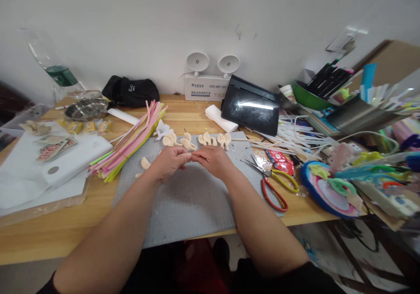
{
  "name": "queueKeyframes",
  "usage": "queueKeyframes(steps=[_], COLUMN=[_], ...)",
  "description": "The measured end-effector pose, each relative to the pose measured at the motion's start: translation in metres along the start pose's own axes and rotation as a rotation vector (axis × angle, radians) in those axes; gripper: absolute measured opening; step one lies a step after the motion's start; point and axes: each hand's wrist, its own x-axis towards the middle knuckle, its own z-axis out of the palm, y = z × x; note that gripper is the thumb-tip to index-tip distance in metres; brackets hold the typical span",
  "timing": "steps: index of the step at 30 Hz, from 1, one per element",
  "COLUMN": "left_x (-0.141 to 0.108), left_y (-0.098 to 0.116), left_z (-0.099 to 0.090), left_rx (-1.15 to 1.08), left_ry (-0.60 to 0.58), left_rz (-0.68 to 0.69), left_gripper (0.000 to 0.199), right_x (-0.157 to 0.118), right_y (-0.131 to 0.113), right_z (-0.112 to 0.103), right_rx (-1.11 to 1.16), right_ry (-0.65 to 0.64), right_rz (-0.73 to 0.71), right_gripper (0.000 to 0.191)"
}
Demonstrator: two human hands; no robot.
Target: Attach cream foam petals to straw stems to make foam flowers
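Note:
My left hand (pixel 169 162) and my right hand (pixel 213 159) meet above a grey cutting mat (pixel 193 202), fingertips pinched together. Whatever small thing sits between them is mostly hidden; only a thin pale edge shows. Just beyond the fingers, beige petal-shaped pieces (pixel 187 141) lie in a row along the mat's far side. Another beige petal piece (pixel 145 163) rests left of my left wrist. On the mat's right edge lie scissors (pixel 274 180) with one red and one yellow handle, blades apart.
Left of the mat lies a bundle of pink and yellow-green fuzzy stems (pixel 131 141), near a white device (pixel 77 158). A black tablet-like panel (pixel 251 108) leans at the back. White stems (pixel 288 138), a red packet (pixel 280 162) and a round blue-rimmed tray (pixel 305 184) crowd the right.

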Motion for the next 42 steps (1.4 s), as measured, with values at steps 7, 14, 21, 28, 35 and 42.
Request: queueKeyframes(steps=[7, 14, 21, 28, 35, 42], left_x=[0.001, 0.006, 0.005, 0.006, 0.003, 0.005], left_y=[-0.001, -0.005, -0.008, -0.006, -0.004, -0.003], left_z=[0.002, 0.002, 0.0, 0.004, -0.006, -0.009], left_rx=[-0.403, -0.458, -0.067, -0.214, 0.004, 0.209], left_ry=[0.135, 0.324, 0.448, 0.327, 0.297, 0.016], left_rz=[0.041, 0.107, 0.282, 0.207, 0.358, 0.303], left_gripper=[0.02, 0.023, 0.021, 0.028, 0.027, 0.022], right_x=[0.003, 0.003, 0.001, 0.001, 0.003, 0.004], right_y=[-0.007, -0.011, -0.009, -0.009, -0.007, -0.003], right_z=[-0.004, 0.001, 0.004, 0.007, 0.001, -0.015], right_rx=[0.047, 0.081, 0.201, 0.263, 0.38, 0.025], right_ry=[0.16, 0.254, 0.189, 0.22, 0.129, -0.099], right_rz=[0.122, 0.213, 0.314, 0.335, 0.379, 0.155], right_gripper=[0.015, 0.014, 0.013, 0.015, 0.015, 0.012])
